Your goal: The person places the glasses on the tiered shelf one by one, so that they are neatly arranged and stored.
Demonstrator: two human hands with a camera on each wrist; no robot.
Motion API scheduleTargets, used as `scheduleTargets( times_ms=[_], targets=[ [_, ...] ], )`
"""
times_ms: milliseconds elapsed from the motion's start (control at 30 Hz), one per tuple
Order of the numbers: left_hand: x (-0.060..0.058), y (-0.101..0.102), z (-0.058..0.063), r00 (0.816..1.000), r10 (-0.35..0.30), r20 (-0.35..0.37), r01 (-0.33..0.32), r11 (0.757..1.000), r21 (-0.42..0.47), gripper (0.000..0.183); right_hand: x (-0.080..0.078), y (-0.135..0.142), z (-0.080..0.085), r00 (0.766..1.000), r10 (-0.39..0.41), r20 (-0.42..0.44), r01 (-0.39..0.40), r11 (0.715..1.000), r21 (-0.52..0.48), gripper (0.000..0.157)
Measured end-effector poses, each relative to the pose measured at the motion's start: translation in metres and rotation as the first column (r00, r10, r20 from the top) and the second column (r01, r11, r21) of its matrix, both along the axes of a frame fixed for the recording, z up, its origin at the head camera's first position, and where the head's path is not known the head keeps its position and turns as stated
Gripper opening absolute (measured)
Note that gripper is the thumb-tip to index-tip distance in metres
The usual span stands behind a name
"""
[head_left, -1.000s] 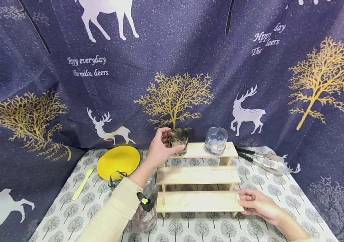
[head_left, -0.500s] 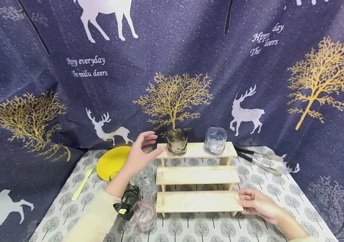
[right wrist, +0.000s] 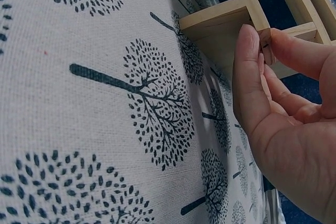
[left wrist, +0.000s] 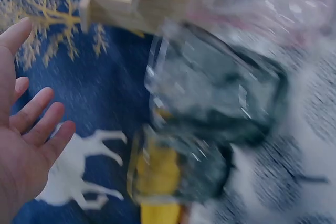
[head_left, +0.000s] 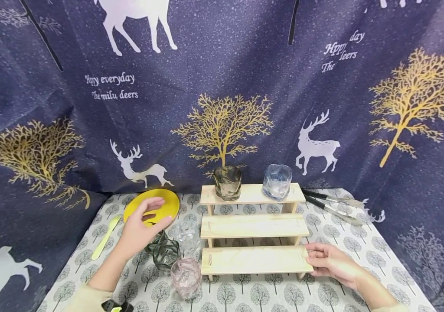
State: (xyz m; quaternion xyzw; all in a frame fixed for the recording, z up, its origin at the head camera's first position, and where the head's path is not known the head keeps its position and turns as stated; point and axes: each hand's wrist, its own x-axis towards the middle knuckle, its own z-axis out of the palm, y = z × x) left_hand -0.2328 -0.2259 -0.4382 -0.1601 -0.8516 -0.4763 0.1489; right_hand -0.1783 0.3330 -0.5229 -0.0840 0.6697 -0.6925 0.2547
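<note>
My left hand (head_left: 142,227) is off the rack, over the near edge of a yellow plate (head_left: 170,203), fingers spread and holding nothing. Just below and right of it are two dark green glasses, the nearer one (head_left: 166,256) plainly seen and the other (left wrist: 178,174) partly hidden. A clear glass (head_left: 187,236) and a pinkish glass (head_left: 186,277) stand beside them. My right hand (head_left: 333,265) pinches the right end of the bottom step of a three-step wooden rack (head_left: 255,260). On its top step sit a smoky brown glass (head_left: 227,183) and a bluish glass (head_left: 277,182).
A pale green plastic fork (head_left: 106,237) lies left of the plate. Black-handled metal tongs (head_left: 333,208) lie right of the rack. A dark blue deer-print cloth (head_left: 222,65) hangs behind the tree-patterned tablecloth.
My left hand let go of the smoky brown glass on the top step and moved left and down toward the green glasses. My right hand kept its pinch on the rack.
</note>
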Motion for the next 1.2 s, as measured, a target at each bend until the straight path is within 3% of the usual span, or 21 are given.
scheduleTargets(
  times_ms=[233, 433, 933, 1200],
  targets=[
    [0.021, -0.032, -0.033, 0.992, 0.116, 0.057, -0.113, 0.992, -0.047, 0.064, 0.0, 0.0, 0.0, 1.0, 0.002, 0.0, -0.002, 1.0, -0.002, 0.05],
    [0.029, -0.046, -0.06, 0.982, 0.163, 0.097, -0.159, 0.986, -0.043, 0.073, 0.0, 0.0, 0.001, 1.0, 0.021, -0.02, -0.021, 1.0, -0.003, 0.048],
    [0.021, -0.056, -0.096, 0.969, 0.199, 0.147, -0.19, 0.979, -0.074, 0.09, -0.001, -0.001, 0.0, 1.0, 0.009, 0.022, -0.008, 1.0, -0.009, 0.051],
    [0.015, -0.054, -0.106, 0.963, 0.213, 0.164, -0.203, 0.976, -0.078, 0.094, 0.0, -0.001, -0.002, 1.0, 0.002, -0.006, -0.002, 1.0, -0.01, 0.05]
  ],
)
